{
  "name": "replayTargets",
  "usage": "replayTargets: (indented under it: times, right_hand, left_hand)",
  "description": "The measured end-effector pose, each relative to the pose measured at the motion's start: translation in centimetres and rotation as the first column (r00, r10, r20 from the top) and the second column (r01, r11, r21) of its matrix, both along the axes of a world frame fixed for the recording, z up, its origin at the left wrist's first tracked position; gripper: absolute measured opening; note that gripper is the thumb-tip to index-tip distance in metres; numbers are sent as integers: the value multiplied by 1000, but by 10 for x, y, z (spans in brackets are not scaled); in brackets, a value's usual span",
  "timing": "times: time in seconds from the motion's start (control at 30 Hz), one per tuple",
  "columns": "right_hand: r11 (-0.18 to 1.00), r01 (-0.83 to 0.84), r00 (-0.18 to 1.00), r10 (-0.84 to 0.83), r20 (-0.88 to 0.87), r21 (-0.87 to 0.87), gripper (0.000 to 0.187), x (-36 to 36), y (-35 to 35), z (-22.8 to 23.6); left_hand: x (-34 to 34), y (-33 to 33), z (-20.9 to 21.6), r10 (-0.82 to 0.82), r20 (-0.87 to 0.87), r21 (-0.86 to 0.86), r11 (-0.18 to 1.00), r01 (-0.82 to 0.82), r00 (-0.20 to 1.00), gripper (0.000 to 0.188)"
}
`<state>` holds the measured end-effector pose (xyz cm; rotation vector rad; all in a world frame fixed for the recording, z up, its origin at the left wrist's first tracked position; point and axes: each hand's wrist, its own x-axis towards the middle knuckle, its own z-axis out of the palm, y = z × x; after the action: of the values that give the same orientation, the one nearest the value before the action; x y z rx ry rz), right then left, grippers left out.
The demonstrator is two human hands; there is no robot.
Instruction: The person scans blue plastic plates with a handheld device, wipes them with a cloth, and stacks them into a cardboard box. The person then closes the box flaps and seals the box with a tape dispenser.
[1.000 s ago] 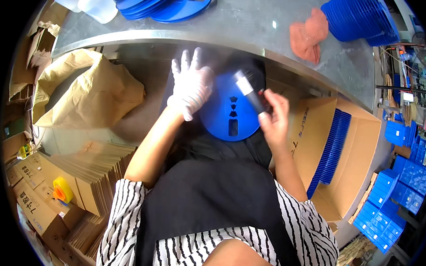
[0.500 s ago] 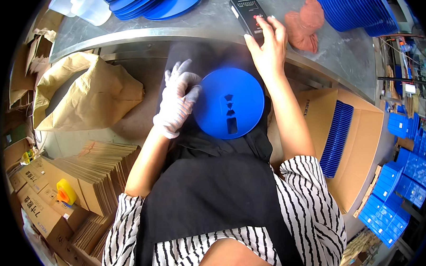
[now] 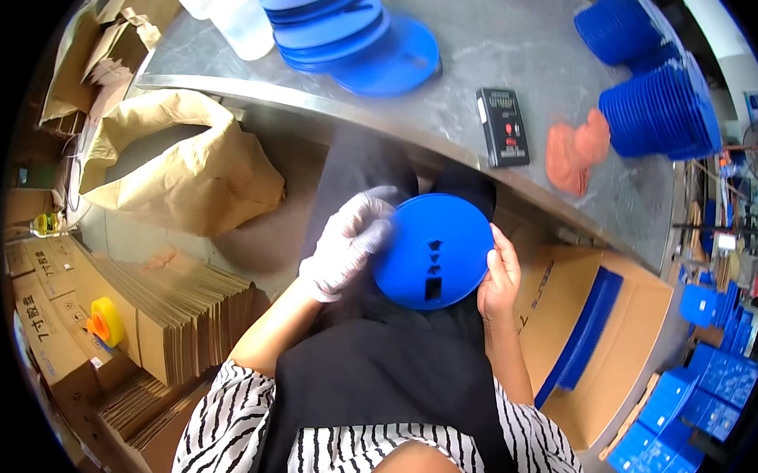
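Note:
A round blue plastic reel (image 3: 447, 242) with small cut-outs near its middle is held above my lap. My left hand (image 3: 350, 242), in a whitish glove, is closed at its left edge, the fingers curled and slightly blurred. My bare right hand (image 3: 501, 273) pinches the right edge, thumb and fingers pressed against the rim. On the metal table in front lies a black handheld meter (image 3: 503, 128) with red buttons. Beside the meter sits a crumpled reddish-brown cloth or glove (image 3: 574, 152).
Blue reels (image 3: 336, 27) are piled at the table's far left, beside translucent containers (image 3: 243, 23). More stacked reels (image 3: 657, 110) stand at the right. A tan sack (image 3: 199, 181) and flattened cartons (image 3: 180, 321) are at my left. An open carton (image 3: 633, 335) with reels is at my right.
My right hand has left the meter on the table and come down to the reel's right edge. The view has shifted, and my left hand stays at the reel's left edge.

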<state>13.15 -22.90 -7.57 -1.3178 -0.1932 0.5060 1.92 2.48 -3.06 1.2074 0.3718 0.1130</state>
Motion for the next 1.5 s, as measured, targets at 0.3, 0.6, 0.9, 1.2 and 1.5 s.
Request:
replayTargets:
  times: [0.3, 0.6, 0.9, 1.2, 1.5]
  right_hand:
    - [949, -32, 999, 16, 51, 314, 42, 128, 175, 78]
    - [992, -120, 945, 129, 301, -49, 34, 193, 351, 46]
    - [882, -204, 924, 317, 214, -424, 44, 281, 420, 33]
    - [790, -496, 863, 493, -108, -361, 42, 283, 482, 60]
    - [715, -569, 801, 593, -79, -408, 36, 307, 430, 54]
  left_hand:
    - [67, 96, 4, 660, 249, 40, 724, -689, 709, 44]
    - [130, 173, -22, 774, 223, 209, 556, -804, 593, 73]
    - [154, 155, -20, 862, 207, 207, 423, -882, 462, 90]
    - [166, 159, -29, 887, 238, 222, 347, -911, 396, 84]
    - [172, 155, -21, 874, 298, 127, 363, -923, 385, 72]
